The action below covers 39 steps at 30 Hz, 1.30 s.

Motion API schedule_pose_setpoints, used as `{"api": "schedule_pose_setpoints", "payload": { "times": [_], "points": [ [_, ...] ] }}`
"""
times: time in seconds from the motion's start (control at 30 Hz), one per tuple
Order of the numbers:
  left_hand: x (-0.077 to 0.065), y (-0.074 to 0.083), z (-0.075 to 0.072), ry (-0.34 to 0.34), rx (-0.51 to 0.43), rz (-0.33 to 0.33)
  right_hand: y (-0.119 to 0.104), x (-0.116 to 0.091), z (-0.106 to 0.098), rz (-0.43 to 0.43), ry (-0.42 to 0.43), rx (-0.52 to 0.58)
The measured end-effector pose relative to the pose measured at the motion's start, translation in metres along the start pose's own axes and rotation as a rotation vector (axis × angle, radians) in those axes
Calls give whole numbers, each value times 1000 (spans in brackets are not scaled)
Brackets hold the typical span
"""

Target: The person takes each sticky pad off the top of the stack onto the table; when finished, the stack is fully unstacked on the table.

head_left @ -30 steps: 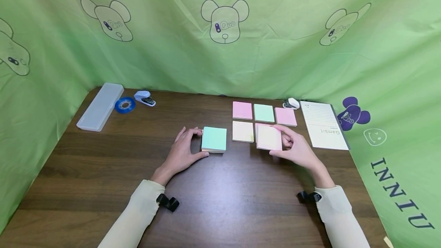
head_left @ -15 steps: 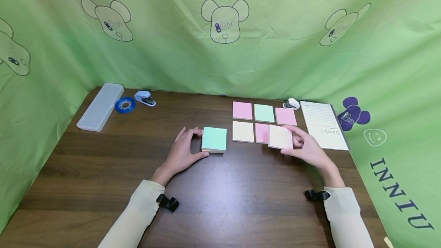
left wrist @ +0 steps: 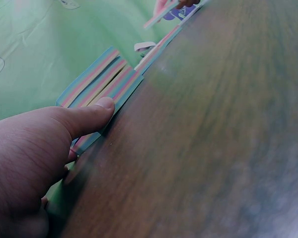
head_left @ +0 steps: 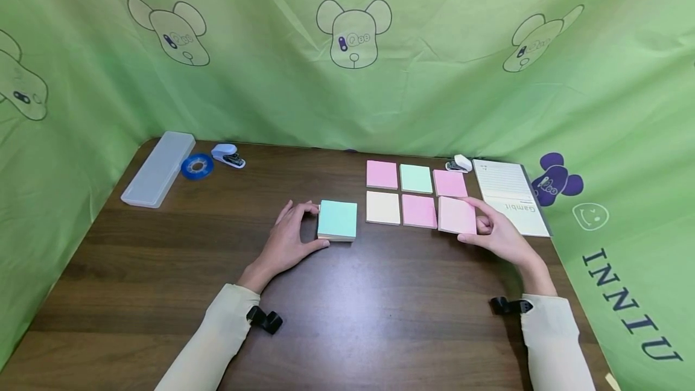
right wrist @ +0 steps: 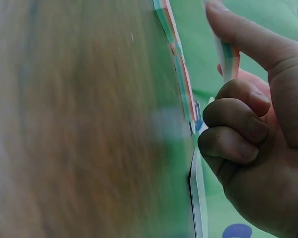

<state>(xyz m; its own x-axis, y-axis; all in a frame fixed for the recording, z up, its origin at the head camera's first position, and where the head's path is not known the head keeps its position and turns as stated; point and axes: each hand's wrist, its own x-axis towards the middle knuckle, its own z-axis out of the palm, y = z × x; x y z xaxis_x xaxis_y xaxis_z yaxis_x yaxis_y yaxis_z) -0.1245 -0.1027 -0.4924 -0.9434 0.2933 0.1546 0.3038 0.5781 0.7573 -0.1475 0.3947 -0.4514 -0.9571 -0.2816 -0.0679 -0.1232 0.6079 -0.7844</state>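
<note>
My left hand (head_left: 285,240) holds a thick stack of sticky note pads (head_left: 338,219) with a mint one on top, thumb at the near edge and a finger at the far edge. In the left wrist view the stack's (left wrist: 97,82) sides show coloured stripes. My right hand (head_left: 496,234) pinches a pale pink sticky note pad (head_left: 456,215) between thumb and index finger, its other fingers curled in the right wrist view. That pad hovers over the right end of the front row, beside a pink pad (head_left: 419,210) and a cream pad (head_left: 382,207).
Behind lies a row of pink (head_left: 382,174), mint (head_left: 416,178) and pink (head_left: 450,183) pads. A white stapler (head_left: 459,163) and a notebook (head_left: 510,198) are at the back right. At the back left are a plastic case (head_left: 158,169), blue tape roll (head_left: 196,166) and stapler (head_left: 228,154).
My right hand has carried its pad to the right, uncovering the pink pad in the front row. The left hand and its stack have stayed where they were.
</note>
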Motion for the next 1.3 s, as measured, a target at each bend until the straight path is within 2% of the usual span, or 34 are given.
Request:
{"api": "schedule_pose_setpoints", "payload": {
  "times": [0.3,0.83,1.07,1.3],
  "points": [
    [-1,0,1,4,2,1,10,-5,-7,69,-27,-37],
    [-1,-2,1,5,1,6,11,-2,-2,66,-10,-232],
    [-1,-1,1,5,0,2,6,-2,-3,71,30,-268],
    [-1,0,1,2,2,-3,8,-4,-3,46,23,-276]
  ]
}}
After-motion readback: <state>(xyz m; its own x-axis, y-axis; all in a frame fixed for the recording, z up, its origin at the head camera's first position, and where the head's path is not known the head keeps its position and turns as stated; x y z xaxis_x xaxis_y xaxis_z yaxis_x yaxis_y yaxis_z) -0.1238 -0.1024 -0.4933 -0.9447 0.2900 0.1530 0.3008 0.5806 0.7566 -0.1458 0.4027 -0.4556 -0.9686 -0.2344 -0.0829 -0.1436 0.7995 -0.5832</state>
